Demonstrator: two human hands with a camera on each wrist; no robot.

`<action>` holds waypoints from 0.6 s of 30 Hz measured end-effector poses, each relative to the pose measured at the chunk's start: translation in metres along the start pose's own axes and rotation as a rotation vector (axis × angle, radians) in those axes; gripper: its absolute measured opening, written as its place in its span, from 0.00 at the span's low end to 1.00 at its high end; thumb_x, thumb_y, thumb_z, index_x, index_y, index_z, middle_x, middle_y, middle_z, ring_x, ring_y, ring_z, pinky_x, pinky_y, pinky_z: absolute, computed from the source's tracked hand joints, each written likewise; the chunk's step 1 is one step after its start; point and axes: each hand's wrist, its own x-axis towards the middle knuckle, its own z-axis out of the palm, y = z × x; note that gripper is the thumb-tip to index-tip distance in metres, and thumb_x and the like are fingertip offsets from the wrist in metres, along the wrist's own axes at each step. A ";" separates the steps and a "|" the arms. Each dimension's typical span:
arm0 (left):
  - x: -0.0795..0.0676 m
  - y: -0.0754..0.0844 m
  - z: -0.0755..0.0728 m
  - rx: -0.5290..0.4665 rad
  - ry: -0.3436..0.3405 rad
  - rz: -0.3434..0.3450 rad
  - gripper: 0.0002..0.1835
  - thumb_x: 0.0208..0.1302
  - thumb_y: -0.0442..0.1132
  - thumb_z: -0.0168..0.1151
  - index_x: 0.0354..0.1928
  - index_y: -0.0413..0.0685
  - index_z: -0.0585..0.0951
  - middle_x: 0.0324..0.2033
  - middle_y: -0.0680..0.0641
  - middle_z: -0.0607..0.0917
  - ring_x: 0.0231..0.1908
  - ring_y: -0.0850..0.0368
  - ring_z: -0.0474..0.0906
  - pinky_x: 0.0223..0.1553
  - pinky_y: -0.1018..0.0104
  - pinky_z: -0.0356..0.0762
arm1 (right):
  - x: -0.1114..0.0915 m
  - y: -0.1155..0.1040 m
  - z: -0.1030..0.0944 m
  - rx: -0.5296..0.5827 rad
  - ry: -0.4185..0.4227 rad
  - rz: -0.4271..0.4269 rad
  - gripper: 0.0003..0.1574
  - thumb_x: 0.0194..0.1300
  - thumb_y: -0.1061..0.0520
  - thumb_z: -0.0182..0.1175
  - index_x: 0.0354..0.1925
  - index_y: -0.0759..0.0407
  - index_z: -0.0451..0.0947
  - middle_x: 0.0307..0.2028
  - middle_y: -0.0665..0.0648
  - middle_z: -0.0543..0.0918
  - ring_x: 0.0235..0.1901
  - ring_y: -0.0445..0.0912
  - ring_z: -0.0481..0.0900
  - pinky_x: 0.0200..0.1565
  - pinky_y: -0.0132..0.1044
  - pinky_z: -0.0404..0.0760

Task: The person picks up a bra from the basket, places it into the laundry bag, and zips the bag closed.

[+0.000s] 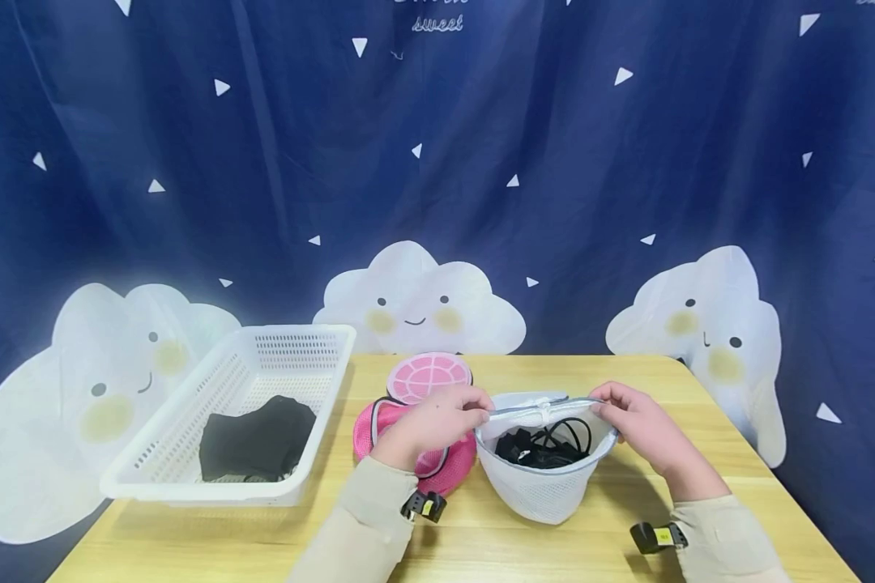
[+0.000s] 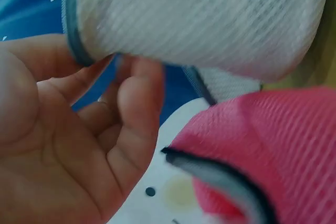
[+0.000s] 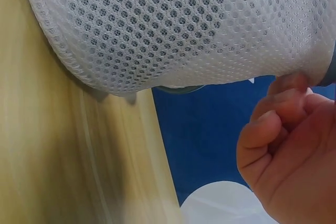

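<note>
Both hands pinch the grey-edged rim of a white mesh laundry bag (image 1: 535,490), one at each side of its opening. My left hand (image 1: 437,421) has thumb and fingers at the left end of the rim; its grip shows close up in the left wrist view. At the right end, my right hand (image 1: 638,421) grips the edge. Inside the bag lies a bundled black item (image 1: 543,447) with thin looped cords or straps. A white knotted piece (image 1: 543,411) sits along the back edge. Beside the left wrist is a pink mesh bag (image 1: 452,474) with dark-edged openings.
A white perforated plastic basket (image 1: 313,478) stands on the left of the wooden table (image 1: 481,551), with a folded black cloth (image 1: 258,441) in it. The pink bag's round patterned lid (image 1: 428,377) leans up behind it. A dark blue curtain (image 1: 437,202) hangs behind the table.
</note>
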 end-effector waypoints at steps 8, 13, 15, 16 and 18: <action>0.009 -0.010 0.018 -0.154 0.041 -0.043 0.13 0.77 0.46 0.53 0.35 0.49 0.81 0.29 0.53 0.77 0.36 0.60 0.73 0.47 0.60 0.72 | 0.000 0.004 0.004 -0.014 0.009 -0.010 0.23 0.82 0.51 0.44 0.45 0.67 0.78 0.40 0.58 0.81 0.41 0.42 0.78 0.46 0.33 0.76; 0.014 -0.017 0.027 -0.226 0.094 -0.120 0.20 0.78 0.53 0.48 0.37 0.50 0.83 0.34 0.53 0.80 0.41 0.58 0.75 0.52 0.57 0.72 | 0.002 0.008 0.007 -0.027 -0.002 0.017 0.27 0.83 0.48 0.41 0.43 0.66 0.80 0.41 0.57 0.82 0.45 0.42 0.77 0.52 0.33 0.72; 0.016 -0.020 0.030 -0.262 0.104 -0.136 0.20 0.78 0.53 0.48 0.40 0.48 0.84 0.37 0.52 0.81 0.42 0.58 0.75 0.53 0.57 0.72 | 0.002 0.008 0.009 -0.026 -0.020 0.027 0.24 0.82 0.50 0.43 0.42 0.65 0.80 0.40 0.57 0.82 0.45 0.43 0.77 0.52 0.33 0.72; 0.016 -0.021 0.032 -0.287 0.106 -0.146 0.20 0.78 0.53 0.48 0.43 0.47 0.84 0.39 0.52 0.81 0.44 0.58 0.76 0.53 0.57 0.73 | 0.002 0.008 0.010 -0.027 -0.026 0.031 0.23 0.82 0.51 0.44 0.43 0.65 0.79 0.41 0.56 0.81 0.46 0.43 0.76 0.52 0.33 0.72; 0.018 -0.024 0.035 -0.336 0.110 -0.177 0.21 0.78 0.54 0.48 0.47 0.46 0.83 0.43 0.51 0.81 0.45 0.57 0.76 0.50 0.58 0.76 | 0.001 0.007 0.011 -0.015 -0.041 0.027 0.21 0.81 0.52 0.45 0.44 0.65 0.79 0.42 0.57 0.81 0.47 0.44 0.76 0.52 0.33 0.72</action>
